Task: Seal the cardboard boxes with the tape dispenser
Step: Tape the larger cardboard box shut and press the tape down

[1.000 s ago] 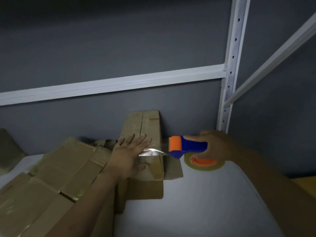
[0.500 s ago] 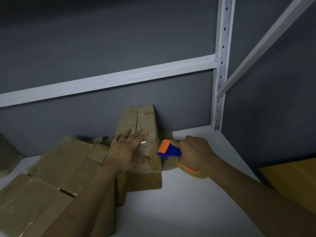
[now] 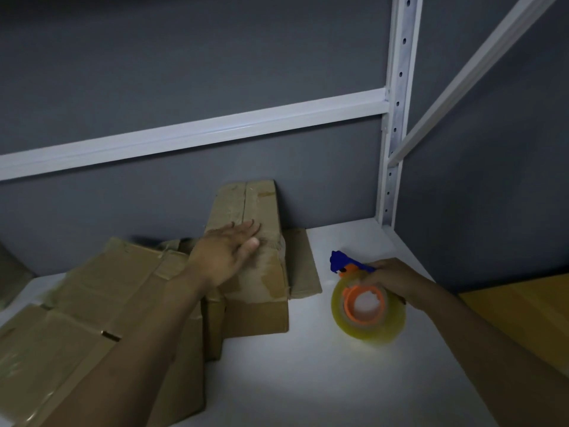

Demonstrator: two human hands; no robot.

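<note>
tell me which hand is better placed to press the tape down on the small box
Left, probably. The left hand lies flat with straight fingers on top of the small box, over the taped end. The right hand grips the tape dispenser down on the shelf, apart from the box.

Narrow cardboard box (image 3: pixel 264 208): matt brown paperboard, creased; patches of clear tape with a faint sheen are seen on top.
Larger cardboard box (image 3: pixel 92 303): the same matt brown board, with a dull shine along taped seams.
Tape dispenser (image 3: pixel 341 261): smooth blue and orange plastic.
Tape roll (image 3: pixel 369 332): glossy, translucent yellowish film.
Shelf board (image 3: pixel 308 380): smooth, white, matt.
Shelf frame (image 3: pixel 215 131): white-painted metal, slightly glossy.
Wall (image 3: pixel 184 57): grey, matt.
</note>
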